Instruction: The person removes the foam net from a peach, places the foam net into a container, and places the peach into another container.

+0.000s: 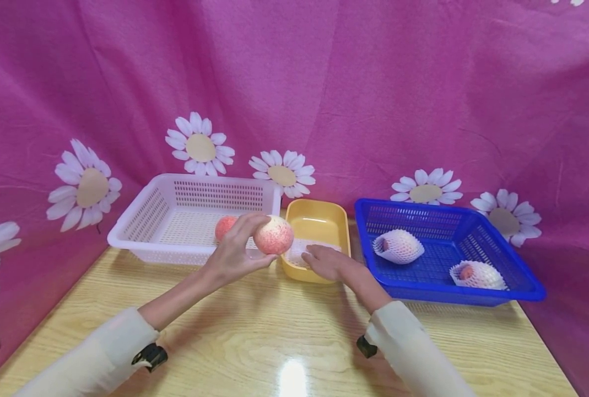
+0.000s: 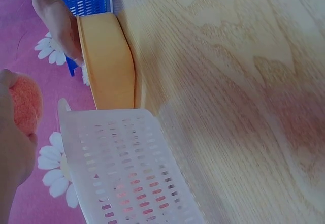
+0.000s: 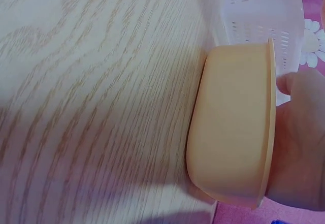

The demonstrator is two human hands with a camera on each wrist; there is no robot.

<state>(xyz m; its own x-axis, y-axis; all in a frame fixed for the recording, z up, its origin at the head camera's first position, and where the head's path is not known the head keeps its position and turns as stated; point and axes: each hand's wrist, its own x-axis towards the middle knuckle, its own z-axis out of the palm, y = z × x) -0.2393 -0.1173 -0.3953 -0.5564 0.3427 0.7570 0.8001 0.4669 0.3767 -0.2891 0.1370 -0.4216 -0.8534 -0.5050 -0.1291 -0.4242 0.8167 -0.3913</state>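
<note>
Above the gap between the white basket and the yellow tub, my left hand (image 1: 234,251) grips a peach (image 1: 274,235), pale on top and speckled red below, between thumb and fingers. My right hand (image 1: 329,262) reaches over the near part of the yellow tub (image 1: 315,208), its fingers at a white foam net (image 1: 298,247) lying inside. Whether the fingertips pinch the net is hidden; in the right wrist view the tub wall (image 3: 233,122) covers them. Another peach (image 1: 224,226) lies in the white basket (image 1: 150,252), partly behind my left hand.
On the right stands a blue basket (image 1: 443,289) with two net-wrapped peaches, one at the left (image 1: 400,248) and one near the front (image 1: 480,277). All three containers stand on a wooden table (image 1: 254,331). A pink curtain (image 1: 324,82) with white flowers hangs behind.
</note>
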